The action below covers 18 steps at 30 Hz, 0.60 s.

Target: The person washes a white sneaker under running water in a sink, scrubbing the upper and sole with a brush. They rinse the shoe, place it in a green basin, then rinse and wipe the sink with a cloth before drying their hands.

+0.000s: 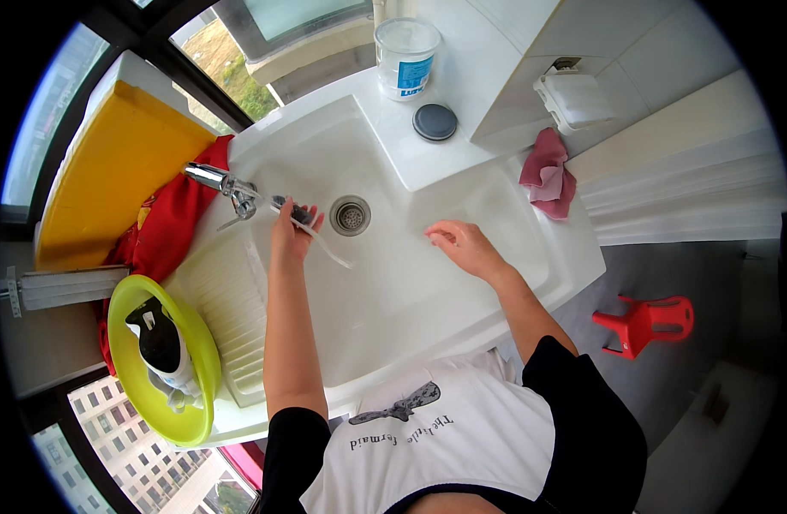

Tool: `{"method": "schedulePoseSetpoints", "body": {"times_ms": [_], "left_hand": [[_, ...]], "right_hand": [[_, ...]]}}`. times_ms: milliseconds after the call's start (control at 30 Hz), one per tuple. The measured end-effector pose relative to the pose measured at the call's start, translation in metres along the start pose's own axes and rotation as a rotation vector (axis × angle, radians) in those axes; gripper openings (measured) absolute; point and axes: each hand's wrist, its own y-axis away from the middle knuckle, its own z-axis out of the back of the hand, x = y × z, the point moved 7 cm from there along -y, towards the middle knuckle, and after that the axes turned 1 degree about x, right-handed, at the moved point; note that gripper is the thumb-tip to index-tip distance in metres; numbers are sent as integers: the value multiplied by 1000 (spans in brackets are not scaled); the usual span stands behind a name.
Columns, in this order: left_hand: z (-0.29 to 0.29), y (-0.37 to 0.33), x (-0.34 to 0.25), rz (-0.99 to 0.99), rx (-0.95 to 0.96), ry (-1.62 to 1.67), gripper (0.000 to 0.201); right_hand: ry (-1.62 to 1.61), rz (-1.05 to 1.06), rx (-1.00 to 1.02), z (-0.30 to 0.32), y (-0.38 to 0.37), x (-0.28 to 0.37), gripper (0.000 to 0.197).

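Observation:
Over the white sink (pixel 393 300), just below the chrome tap (pixel 231 188), my left hand (pixel 292 236) is palm up, fingers curled round a small dark object (pixel 301 215). A thin white lace-like strand (pixel 332 251) trails from it toward the sink floor; I cannot tell its exact kind. My right hand (pixel 469 247) hovers above the right part of the sink, fingers bent and fingertips together, with nothing visible in them. Between the hands lies the round metal drain (pixel 351 215). A black and white shoe (pixel 164 343) sits in the yellow-green basin (pixel 207 360) at the left.
A clear plastic tub (pixel 406 64) and its dark round lid (pixel 435 122) stand on the back ledge. A pink cloth (pixel 549 176) drapes over the right rim. Red fabric (pixel 175 214) and a yellow board (pixel 111 184) lean at the left. A red chair (pixel 643 325) stands on the floor.

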Motion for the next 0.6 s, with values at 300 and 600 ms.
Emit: {"method": "schedulePoseSetpoints", "body": {"times_ms": [300, 600], "left_hand": [[-20, 26, 43, 40, 169, -435, 23], [-41, 29, 34, -7, 119, -455, 25]], "right_hand": [[290, 400, -528, 42, -65, 53, 34], [644, 154, -650, 48, -134, 29, 49]]}}
